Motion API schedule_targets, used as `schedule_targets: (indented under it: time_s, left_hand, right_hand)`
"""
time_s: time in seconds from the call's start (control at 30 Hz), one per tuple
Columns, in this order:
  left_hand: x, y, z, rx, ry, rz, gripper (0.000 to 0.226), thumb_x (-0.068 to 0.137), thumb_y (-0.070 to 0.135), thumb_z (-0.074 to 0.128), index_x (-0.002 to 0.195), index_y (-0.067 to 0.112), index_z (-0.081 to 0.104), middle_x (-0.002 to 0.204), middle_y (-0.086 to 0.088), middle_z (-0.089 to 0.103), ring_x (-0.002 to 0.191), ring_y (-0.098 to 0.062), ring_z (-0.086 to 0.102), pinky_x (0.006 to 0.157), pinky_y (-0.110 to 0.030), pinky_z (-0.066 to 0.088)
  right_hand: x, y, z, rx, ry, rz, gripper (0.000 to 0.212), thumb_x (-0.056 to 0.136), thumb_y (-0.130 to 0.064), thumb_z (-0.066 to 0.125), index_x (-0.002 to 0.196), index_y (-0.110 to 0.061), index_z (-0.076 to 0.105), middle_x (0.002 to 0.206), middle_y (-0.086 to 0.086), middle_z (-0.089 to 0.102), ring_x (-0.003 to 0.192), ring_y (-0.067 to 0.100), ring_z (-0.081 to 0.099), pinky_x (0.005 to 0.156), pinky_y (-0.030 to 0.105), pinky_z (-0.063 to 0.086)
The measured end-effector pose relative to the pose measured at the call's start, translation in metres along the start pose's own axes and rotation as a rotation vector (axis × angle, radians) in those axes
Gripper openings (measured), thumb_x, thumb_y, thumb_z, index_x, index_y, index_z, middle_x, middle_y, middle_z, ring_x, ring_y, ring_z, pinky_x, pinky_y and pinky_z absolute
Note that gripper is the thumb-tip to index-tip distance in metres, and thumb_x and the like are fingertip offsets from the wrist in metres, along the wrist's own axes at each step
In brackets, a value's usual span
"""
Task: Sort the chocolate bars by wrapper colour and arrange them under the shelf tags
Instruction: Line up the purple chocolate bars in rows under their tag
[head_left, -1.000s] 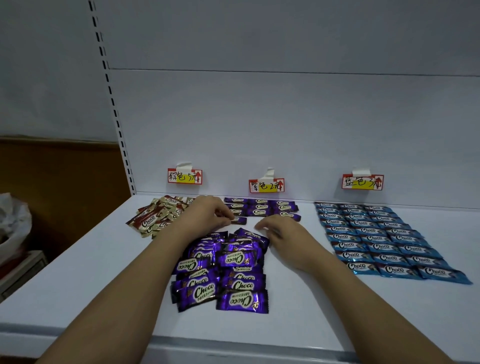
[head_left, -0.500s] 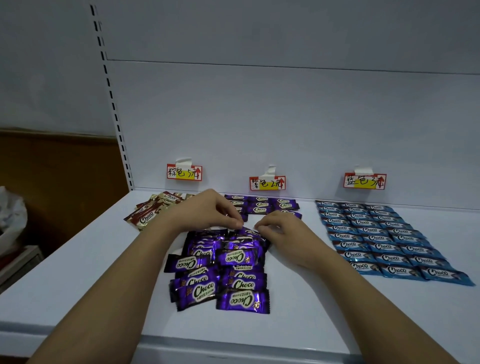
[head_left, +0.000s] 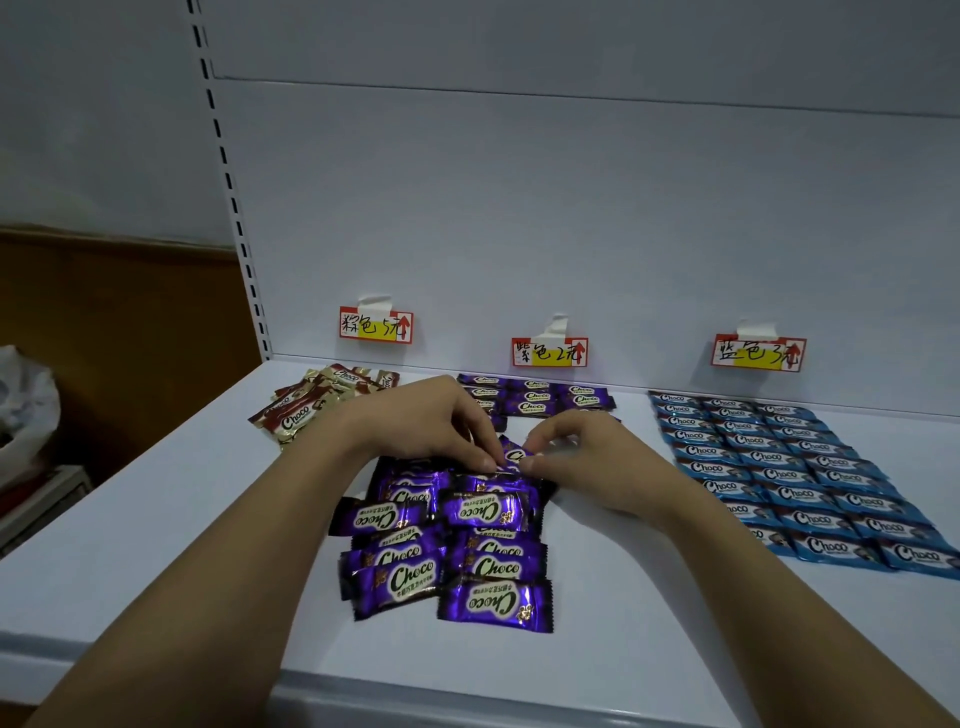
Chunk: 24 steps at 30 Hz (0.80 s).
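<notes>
Head view. Left hand (head_left: 436, 426) and right hand (head_left: 587, 460) meeting fingertip to fingertip over far end of purple pile (head_left: 447, 540), both pinching one purple bar (head_left: 511, 457) between curled fingers and thumbs. Held bar raised clear of pile, tilted, one end up. Forearms entering from lower corners, converging at centre of shelf (head_left: 156, 519).

Below and nearer than hands: loose purple pile, wrappers overlapping, some upside down, lettering "Choco" legible. Beyond hands, against back panel: tidy purple rows (head_left: 540, 397), flat, under purple tag (head_left: 549, 352). Left of left hand: brown bars (head_left: 317, 402) in untidy heap, under brown tag (head_left: 376, 325). Right of right hand: blue bars (head_left: 789, 457) in ordered grid of three columns, reaching from back panel toward front edge, under blue tag (head_left: 758, 353); nearest blue bars partly hidden by right forearm.

Far left of left forearm, off shelf: white bag (head_left: 26, 410), contents not discernible.
</notes>
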<state>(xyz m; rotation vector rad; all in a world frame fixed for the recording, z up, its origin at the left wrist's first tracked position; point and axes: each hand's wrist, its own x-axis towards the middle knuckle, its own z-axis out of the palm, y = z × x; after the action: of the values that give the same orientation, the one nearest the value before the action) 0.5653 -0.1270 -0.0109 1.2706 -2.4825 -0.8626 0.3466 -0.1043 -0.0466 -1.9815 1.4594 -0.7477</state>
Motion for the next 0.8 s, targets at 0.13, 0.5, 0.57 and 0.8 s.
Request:
schedule_targets:
  time_s: [0.13,0.5,0.57,0.8]
  left_hand:
    - [-0.002,0.0,-0.003,-0.033,0.028,-0.005,0.011,0.081,0.028,0.076,0.091,0.033,0.078,0.088,0.019,0.072,0.085,0.005,0.063,0.067,-0.005,0.043]
    - [-0.006,-0.002,-0.002,-0.216,0.011,-0.097,0.01,0.08,0.022,0.078,0.087,0.028,0.075,0.087,0.009,0.073,0.084,-0.003,0.067,0.07,-0.012,0.047]
    - [-0.007,-0.003,-0.004,-0.286,0.047,-0.099,0.011,0.079,0.016,0.078,0.089,0.021,0.075,0.088,0.001,0.075,0.084,-0.008,0.069,0.077,-0.022,0.05]
    - [-0.001,-0.012,-0.006,-0.475,0.259,-0.168,0.008,0.081,0.007,0.072,0.089,0.01,0.074,0.086,-0.009,0.075,0.076,-0.014,0.069,0.064,-0.018,0.053]
  right_hand:
    - [-0.003,-0.001,-0.004,0.17,0.018,0.07,0.009,0.078,-0.023,0.08,0.082,-0.022,0.072,0.083,-0.002,0.073,0.079,0.009,0.068,0.066,0.016,0.052]
    - [-0.012,0.002,-0.017,0.223,-0.03,0.087,0.011,0.086,-0.011,0.072,0.091,-0.021,0.074,0.069,-0.007,0.071,0.06,-0.002,0.062,0.054,0.01,0.044]
    - [-0.015,0.0,-0.021,0.204,-0.102,0.053,0.01,0.086,-0.014,0.073,0.091,-0.022,0.076,0.077,-0.004,0.074,0.066,0.001,0.064,0.057,0.012,0.046]
    - [-0.016,-0.004,-0.021,0.283,0.009,0.063,0.009,0.084,-0.006,0.072,0.084,-0.015,0.07,0.068,-0.001,0.068,0.055,0.01,0.057,0.051,0.022,0.047]
